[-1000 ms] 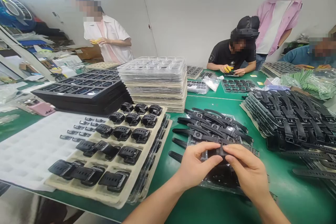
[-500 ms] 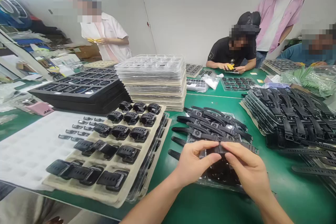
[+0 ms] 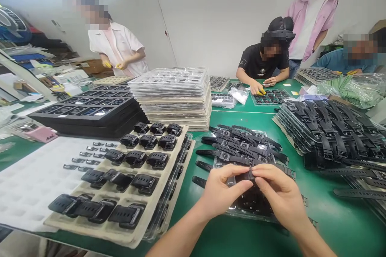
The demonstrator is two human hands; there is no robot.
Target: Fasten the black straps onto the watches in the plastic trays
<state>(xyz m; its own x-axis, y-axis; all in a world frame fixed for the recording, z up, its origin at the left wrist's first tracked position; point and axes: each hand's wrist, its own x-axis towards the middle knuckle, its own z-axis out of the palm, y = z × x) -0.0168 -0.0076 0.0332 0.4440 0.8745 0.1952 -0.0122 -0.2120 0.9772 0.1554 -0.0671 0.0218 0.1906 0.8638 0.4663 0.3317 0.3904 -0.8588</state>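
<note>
Both my hands meet over a clear tray of black smartwatches [image 3: 241, 144], whose straps lie spread out to the sides. A small black watch strap [image 3: 248, 175] is pinched between my left hand [image 3: 224, 192] and my right hand [image 3: 279, 192], thumbs and forefingers closed on it. My fingers cover much of it, so its far end is hard to make out. Left of my hands, a beige tray [image 3: 120, 233] holds rows of black watches [image 3: 128, 215] with curled straps, stacked on further trays.
A tall stack of trays [image 3: 171, 100] stands behind, beside black foam trays [image 3: 87, 116]. More watches lie on a tray stack [image 3: 328, 128] at right. A white foam sheet [image 3: 33, 180] with small metal parts lies left. Co-workers sit and stand across the green table [image 3: 235, 118].
The view has shifted slightly. My hands stay together, with the strap turned a little between my fingers. The seated co-worker in black has reached a hand onto a tray.
</note>
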